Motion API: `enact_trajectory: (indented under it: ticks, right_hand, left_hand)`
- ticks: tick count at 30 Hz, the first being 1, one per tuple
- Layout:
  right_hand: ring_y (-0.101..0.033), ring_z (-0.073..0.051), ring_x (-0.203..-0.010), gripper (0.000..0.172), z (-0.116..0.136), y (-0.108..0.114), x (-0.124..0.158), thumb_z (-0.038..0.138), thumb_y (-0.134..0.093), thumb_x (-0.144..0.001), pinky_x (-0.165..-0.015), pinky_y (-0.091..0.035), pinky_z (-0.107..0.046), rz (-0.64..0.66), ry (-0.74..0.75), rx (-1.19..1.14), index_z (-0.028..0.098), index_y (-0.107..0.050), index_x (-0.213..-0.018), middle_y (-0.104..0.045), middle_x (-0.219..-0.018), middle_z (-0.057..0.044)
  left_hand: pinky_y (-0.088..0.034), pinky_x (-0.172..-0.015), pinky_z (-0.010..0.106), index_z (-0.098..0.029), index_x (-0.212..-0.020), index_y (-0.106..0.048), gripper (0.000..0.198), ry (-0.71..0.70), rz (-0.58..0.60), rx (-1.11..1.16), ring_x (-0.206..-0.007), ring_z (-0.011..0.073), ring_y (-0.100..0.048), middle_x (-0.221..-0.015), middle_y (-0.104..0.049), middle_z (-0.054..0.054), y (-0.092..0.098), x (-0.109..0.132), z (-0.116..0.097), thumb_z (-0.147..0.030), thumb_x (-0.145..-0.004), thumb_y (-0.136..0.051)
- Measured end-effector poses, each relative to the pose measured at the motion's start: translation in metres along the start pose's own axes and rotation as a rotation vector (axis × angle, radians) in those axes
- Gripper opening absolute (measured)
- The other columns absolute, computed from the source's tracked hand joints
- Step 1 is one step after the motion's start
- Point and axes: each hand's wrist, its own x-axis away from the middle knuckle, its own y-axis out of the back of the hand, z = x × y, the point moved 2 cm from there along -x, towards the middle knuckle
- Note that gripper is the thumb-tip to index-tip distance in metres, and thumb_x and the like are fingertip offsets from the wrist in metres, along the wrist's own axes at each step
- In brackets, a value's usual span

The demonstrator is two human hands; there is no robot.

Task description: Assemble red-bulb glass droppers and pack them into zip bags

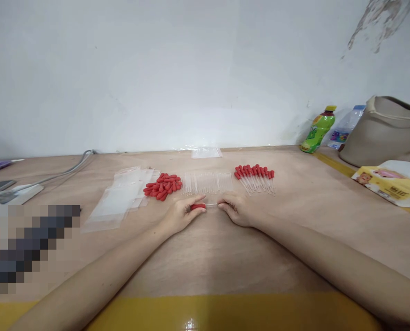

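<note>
Between thumb and fingers, my left hand [183, 214] grips a red rubber dropper bulb [198, 207]. A thin clear dropper tube [211, 205] runs from the bulb's mouth to my right hand [237, 209], whose fingertips pinch its other end. Whether the tube sits inside the bulb or only touches it, I cannot tell. Just beyond my hands lies a row of clear tubes [207, 183]. A pile of loose red bulbs [162, 185] is to its left. To its right, droppers with red bulbs fitted on tubes [256, 178] lie side by side.
Clear plastic bags [113, 202] lie at the left, with another bag [206, 152] by the wall. A cable [66, 172] crosses the far left. At the right stand a green bottle [318, 129], a clear bottle [346, 126], a beige bag [380, 133] and a yellow-white packet [394, 184].
</note>
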Motion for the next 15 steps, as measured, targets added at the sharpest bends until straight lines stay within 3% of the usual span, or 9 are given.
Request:
enact_trajectory:
  ticks: [15]
  right_hand:
    - [-0.045, -0.010, -0.055, 0.025, 0.006, -0.011, -0.004, 0.018, -0.041, -0.085, -0.062, -0.033, -0.025, 0.076, -0.110, 0.041, 0.017, -0.051, -0.061, -0.054, -0.058, 0.001]
  left_hand:
    - [-0.047, -0.057, 0.024, -0.015, -0.118, -0.054, 0.040, -0.088, 0.039, -0.054, -0.059, 0.0125, -0.057, -0.074, -0.068, 0.003, -0.001, 0.001, -0.003, -0.027, -0.079, -0.057]
